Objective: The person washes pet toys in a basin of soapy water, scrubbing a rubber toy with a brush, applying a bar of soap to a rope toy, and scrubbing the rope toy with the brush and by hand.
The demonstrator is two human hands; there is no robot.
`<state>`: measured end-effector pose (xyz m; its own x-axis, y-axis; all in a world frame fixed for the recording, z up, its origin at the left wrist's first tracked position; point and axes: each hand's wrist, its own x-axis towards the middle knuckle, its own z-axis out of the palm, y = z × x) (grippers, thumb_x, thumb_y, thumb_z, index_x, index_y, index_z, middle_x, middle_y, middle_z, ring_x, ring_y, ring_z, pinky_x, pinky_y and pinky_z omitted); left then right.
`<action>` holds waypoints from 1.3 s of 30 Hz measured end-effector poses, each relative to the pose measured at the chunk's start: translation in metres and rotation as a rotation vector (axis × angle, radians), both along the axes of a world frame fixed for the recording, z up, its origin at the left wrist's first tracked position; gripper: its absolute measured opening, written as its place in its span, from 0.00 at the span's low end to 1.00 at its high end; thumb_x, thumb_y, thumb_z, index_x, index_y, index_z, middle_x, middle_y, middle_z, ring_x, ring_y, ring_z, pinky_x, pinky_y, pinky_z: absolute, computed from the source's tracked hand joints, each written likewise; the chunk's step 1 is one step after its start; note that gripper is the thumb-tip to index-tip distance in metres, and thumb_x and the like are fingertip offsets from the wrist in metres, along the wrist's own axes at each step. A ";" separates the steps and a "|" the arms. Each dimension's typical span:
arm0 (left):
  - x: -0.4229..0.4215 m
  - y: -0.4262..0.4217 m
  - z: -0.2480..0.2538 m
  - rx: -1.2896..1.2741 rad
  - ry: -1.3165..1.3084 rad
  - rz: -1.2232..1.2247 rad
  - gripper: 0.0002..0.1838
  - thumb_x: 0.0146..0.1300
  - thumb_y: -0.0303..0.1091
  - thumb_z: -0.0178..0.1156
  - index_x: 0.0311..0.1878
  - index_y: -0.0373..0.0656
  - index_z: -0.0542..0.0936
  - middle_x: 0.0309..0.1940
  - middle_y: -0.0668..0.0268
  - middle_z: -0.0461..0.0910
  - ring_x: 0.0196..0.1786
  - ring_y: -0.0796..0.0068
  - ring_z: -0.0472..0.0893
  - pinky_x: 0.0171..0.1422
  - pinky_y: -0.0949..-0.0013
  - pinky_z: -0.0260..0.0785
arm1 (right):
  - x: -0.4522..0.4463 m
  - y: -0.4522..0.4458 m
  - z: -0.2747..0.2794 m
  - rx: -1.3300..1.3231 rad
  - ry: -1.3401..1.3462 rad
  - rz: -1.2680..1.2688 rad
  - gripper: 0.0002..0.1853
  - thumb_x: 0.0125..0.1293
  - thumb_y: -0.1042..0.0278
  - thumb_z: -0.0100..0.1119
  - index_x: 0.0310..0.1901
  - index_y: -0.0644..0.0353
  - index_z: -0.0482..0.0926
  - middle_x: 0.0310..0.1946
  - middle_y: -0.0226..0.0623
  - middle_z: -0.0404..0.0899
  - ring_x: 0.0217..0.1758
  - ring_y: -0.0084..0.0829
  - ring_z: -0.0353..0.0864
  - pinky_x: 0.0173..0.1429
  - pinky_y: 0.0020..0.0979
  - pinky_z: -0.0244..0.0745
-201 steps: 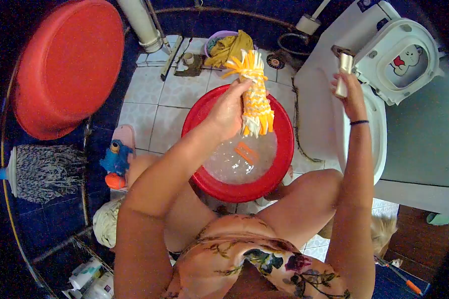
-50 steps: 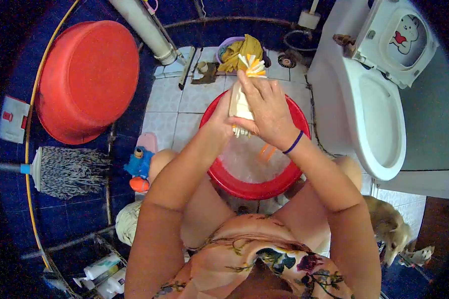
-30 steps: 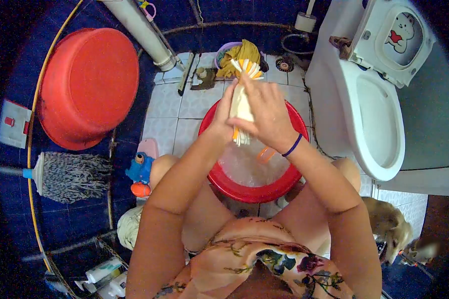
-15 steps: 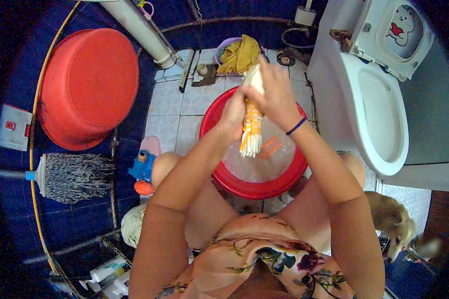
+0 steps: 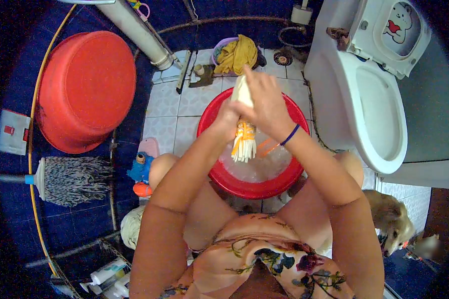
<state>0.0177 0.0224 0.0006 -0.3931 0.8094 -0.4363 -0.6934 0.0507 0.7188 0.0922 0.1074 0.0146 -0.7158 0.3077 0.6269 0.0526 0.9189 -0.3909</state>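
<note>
My two hands meet over the red basin [image 5: 203,122], holding a long cream bundle [image 5: 243,93] between them. Orange and white strips wrap its lower part, and a fringe of white strands [image 5: 244,150] hangs from the bottom; whether it is cloth or something else I cannot make out. My left hand [image 5: 226,118] is closed around its middle from the left. My right hand [image 5: 267,99] presses on it from the right, thumb across the front and fingers along the upper part. Cloudy water [image 5: 258,170] fills the basin, with an orange strip [image 5: 270,148] at its surface.
Behind the basin stands a purple tub [image 5: 218,49] with a mustard cloth [image 5: 238,56]. The toilet [image 5: 381,114] is at the right, a dog [image 5: 395,224] below it. A larger red tub [image 5: 87,92] and a mop [image 5: 75,180] hang at the left.
Both hands and the bundle have shifted slightly left and down. My right hand sits lower over the bundle, covering more of its orange part.
</note>
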 end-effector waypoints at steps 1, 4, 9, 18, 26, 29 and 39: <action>0.002 -0.003 0.006 -0.008 -0.002 0.015 0.19 0.63 0.45 0.40 0.49 0.43 0.71 0.38 0.63 0.76 0.35 0.71 0.78 0.37 0.65 0.74 | 0.001 -0.003 0.002 0.017 0.002 0.041 0.40 0.51 0.49 0.59 0.59 0.70 0.60 0.44 0.50 0.69 0.44 0.47 0.66 0.51 0.40 0.61; 0.000 0.002 -0.007 -0.037 -0.020 -0.049 0.20 0.61 0.44 0.40 0.48 0.43 0.72 0.35 0.63 0.77 0.32 0.70 0.78 0.35 0.67 0.74 | -0.006 0.013 -0.009 -0.122 -0.054 -0.059 0.36 0.54 0.47 0.56 0.56 0.69 0.63 0.43 0.50 0.70 0.45 0.45 0.67 0.52 0.38 0.61; -0.010 0.003 -0.010 0.090 -0.130 -0.134 0.22 0.61 0.44 0.38 0.47 0.37 0.73 0.34 0.57 0.79 0.28 0.69 0.78 0.32 0.70 0.73 | -0.002 0.046 -0.010 -1.091 0.053 -0.085 0.27 0.61 0.43 0.48 0.45 0.64 0.72 0.34 0.39 0.73 0.34 0.31 0.72 0.39 0.30 0.68; -0.023 -0.001 -0.006 0.354 -0.438 0.004 0.21 0.62 0.40 0.41 0.51 0.34 0.69 0.42 0.55 0.75 0.39 0.65 0.77 0.41 0.67 0.74 | 0.009 0.048 0.005 -1.566 0.141 -0.066 0.29 0.60 0.37 0.45 0.42 0.59 0.74 0.31 0.33 0.73 0.31 0.22 0.72 0.32 0.25 0.68; -0.038 0.007 -0.025 0.263 -0.348 0.266 0.20 0.63 0.46 0.50 0.49 0.40 0.71 0.42 0.59 0.75 0.44 0.62 0.76 0.50 0.57 0.70 | 0.008 0.012 0.005 -1.364 -0.010 0.138 0.26 0.65 0.47 0.45 0.48 0.65 0.72 0.44 0.36 0.75 0.45 0.25 0.72 0.51 0.26 0.65; -0.018 0.009 -0.027 0.246 -0.310 0.214 0.21 0.65 0.47 0.48 0.54 0.42 0.69 0.47 0.61 0.74 0.48 0.64 0.75 0.53 0.59 0.69 | 0.001 -0.001 -0.013 -1.505 0.002 0.172 0.24 0.66 0.49 0.45 0.48 0.65 0.71 0.40 0.35 0.75 0.41 0.24 0.72 0.48 0.27 0.67; -0.022 0.008 -0.025 0.086 -0.235 0.255 0.25 0.67 0.53 0.36 0.54 0.43 0.68 0.47 0.61 0.74 0.48 0.64 0.76 0.55 0.60 0.68 | 0.005 -0.008 -0.020 -0.449 0.029 0.110 0.36 0.57 0.48 0.55 0.59 0.68 0.61 0.43 0.46 0.72 0.43 0.40 0.71 0.51 0.36 0.65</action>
<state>-0.0043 0.0309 -0.0239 -0.4844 0.7359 -0.4731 -0.8226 -0.1991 0.5326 0.0969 0.0996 -0.0051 -0.7435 0.4768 0.4690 -0.0522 0.6577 -0.7515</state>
